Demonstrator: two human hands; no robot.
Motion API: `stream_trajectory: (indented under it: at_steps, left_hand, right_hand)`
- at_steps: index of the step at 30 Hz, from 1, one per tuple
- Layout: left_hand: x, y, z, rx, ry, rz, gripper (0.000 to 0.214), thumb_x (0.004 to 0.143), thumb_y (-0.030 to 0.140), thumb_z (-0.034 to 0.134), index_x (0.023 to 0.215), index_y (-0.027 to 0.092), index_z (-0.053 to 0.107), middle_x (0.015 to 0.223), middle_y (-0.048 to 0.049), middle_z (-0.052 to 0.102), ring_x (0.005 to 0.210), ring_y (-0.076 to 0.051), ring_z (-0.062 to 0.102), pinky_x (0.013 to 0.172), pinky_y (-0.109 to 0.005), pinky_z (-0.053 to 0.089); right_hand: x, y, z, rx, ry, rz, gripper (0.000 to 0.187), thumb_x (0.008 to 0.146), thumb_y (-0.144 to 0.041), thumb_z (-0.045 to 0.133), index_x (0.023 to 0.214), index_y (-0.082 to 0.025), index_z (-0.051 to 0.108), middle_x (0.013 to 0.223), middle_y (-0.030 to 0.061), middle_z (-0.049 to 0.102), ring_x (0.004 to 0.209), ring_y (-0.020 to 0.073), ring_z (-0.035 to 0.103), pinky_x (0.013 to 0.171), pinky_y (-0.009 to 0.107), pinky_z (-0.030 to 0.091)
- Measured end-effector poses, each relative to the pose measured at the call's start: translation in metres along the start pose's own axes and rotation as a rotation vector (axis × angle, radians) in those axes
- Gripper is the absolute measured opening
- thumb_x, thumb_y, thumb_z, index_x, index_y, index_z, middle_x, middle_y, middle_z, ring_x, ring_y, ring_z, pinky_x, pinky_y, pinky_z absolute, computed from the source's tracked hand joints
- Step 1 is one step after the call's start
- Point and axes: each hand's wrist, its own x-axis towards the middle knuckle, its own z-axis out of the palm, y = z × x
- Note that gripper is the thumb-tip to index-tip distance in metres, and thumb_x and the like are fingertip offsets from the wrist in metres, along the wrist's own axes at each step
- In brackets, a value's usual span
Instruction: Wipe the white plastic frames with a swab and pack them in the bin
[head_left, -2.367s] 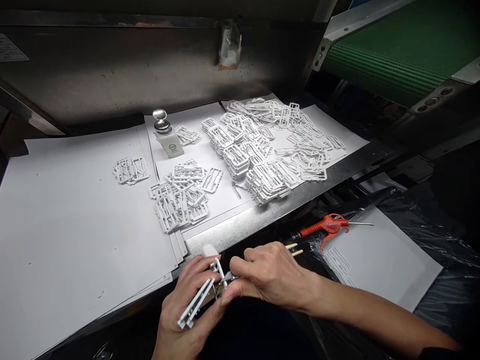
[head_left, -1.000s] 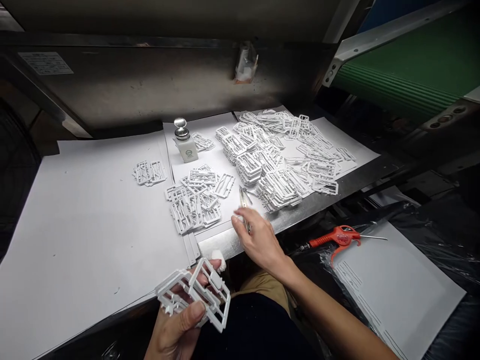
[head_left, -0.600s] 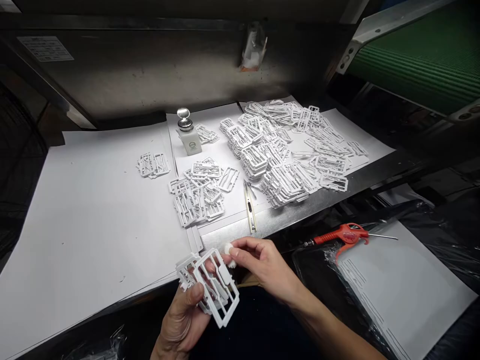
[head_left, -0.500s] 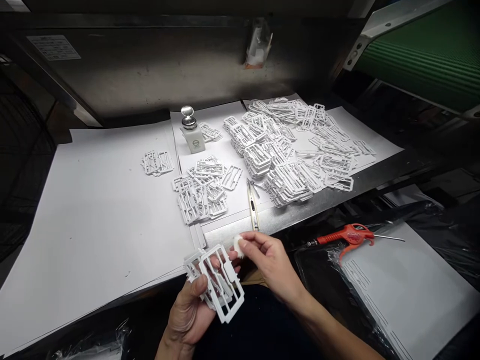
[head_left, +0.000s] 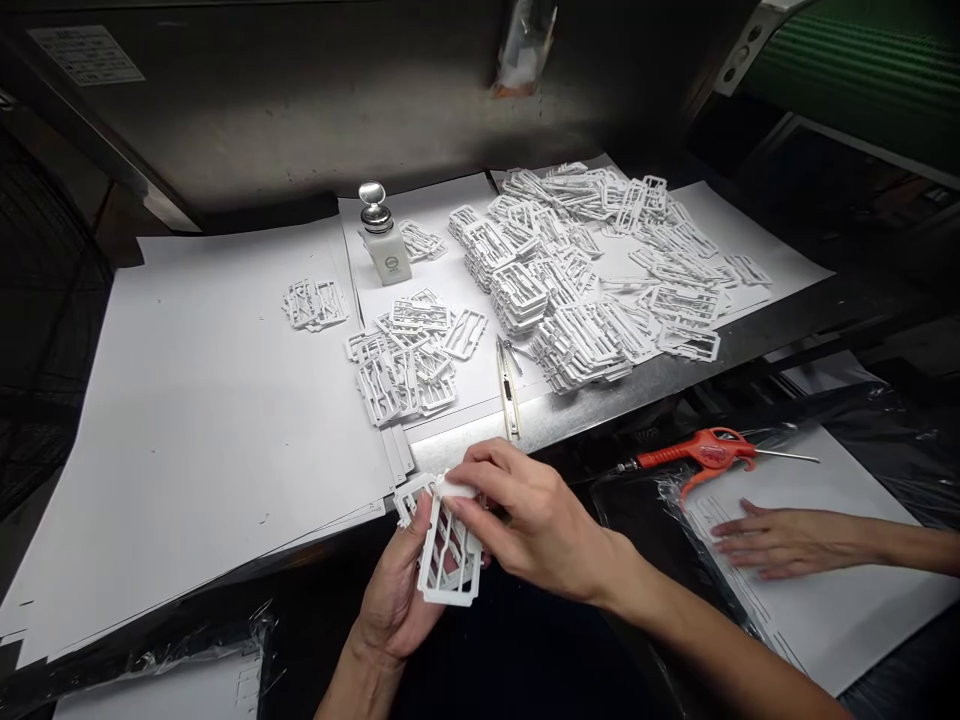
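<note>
My left hand (head_left: 397, 590) grips a small stack of white plastic frame parts (head_left: 448, 555) just in front of the table edge. My right hand (head_left: 525, 515) is closed on a small white wad (head_left: 455, 488) and presses it against the top of those parts. On the table behind them lie a utility knife (head_left: 510, 390), a loose pile of the same white frames (head_left: 405, 360) and bigger stacks of them (head_left: 577, 280).
White paper sheets (head_left: 187, 380) cover the table, with a pump dispenser bottle (head_left: 382, 240) at the back. A red air blow gun (head_left: 701, 450) lies lower right. Another person's hand (head_left: 780, 540) rests flat on a white sheet (head_left: 832, 590) there.
My right hand laid the knife on the table, took the white wad and brought it onto the frames in my left hand. Another person's hand has appeared at the right.
</note>
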Motion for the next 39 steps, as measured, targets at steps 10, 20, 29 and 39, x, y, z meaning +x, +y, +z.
stream_trajectory:
  at_steps: [10, 20, 29, 39]
  left_hand:
    - [0.006, -0.001, 0.005, -0.024, 0.146, -0.024, 0.028, 0.091, 0.027, 0.047, 0.102, 0.009, 0.065, 0.089, -0.0091, 0.068, 0.082, -0.017, 0.065, 0.077, -0.025, 0.053]
    - [0.005, 0.002, 0.009, -0.022, 0.154, 0.013, 0.026, 0.090, 0.027, 0.047, 0.100, 0.012, 0.066, 0.094, -0.0088, 0.068, 0.088, -0.021, 0.064, 0.082, -0.031, 0.052]
    - [0.008, 0.005, 0.010, -0.003, 0.115, 0.019, 0.030, 0.090, 0.033, 0.047, 0.104, 0.014, 0.065, 0.105, -0.0124, 0.066, 0.093, -0.023, 0.063, 0.086, -0.038, 0.050]
    - [0.007, 0.015, 0.011, 0.057, 0.123, 0.128, 0.027, 0.091, 0.030, 0.045, 0.103, 0.015, 0.065, 0.108, -0.0129, 0.066, 0.086, -0.022, 0.065, 0.072, -0.034, 0.056]
  right_hand:
    - [-0.011, -0.014, 0.001, 0.046, -0.154, -0.029, 0.015, 0.089, -0.020, 0.051, 0.097, -0.013, 0.062, 0.087, 0.0072, 0.061, 0.080, 0.0153, 0.057, 0.073, 0.024, 0.047]
    - [-0.014, -0.010, -0.004, 0.105, -0.077, 0.153, 0.015, 0.089, -0.021, 0.052, 0.094, -0.013, 0.063, 0.084, 0.0048, 0.059, 0.076, 0.0120, 0.055, 0.072, 0.022, 0.043]
    - [-0.029, -0.023, -0.001, 0.098, -0.113, 0.225, 0.013, 0.088, -0.019, 0.051, 0.090, -0.014, 0.062, 0.080, 0.0035, 0.056, 0.071, 0.0110, 0.052, 0.065, 0.021, 0.041]
    - [-0.043, -0.013, -0.016, -0.072, -0.222, 0.249, 0.015, 0.090, -0.020, 0.047, 0.092, -0.018, 0.062, 0.082, 0.0025, 0.056, 0.070, 0.0113, 0.052, 0.064, 0.023, 0.040]
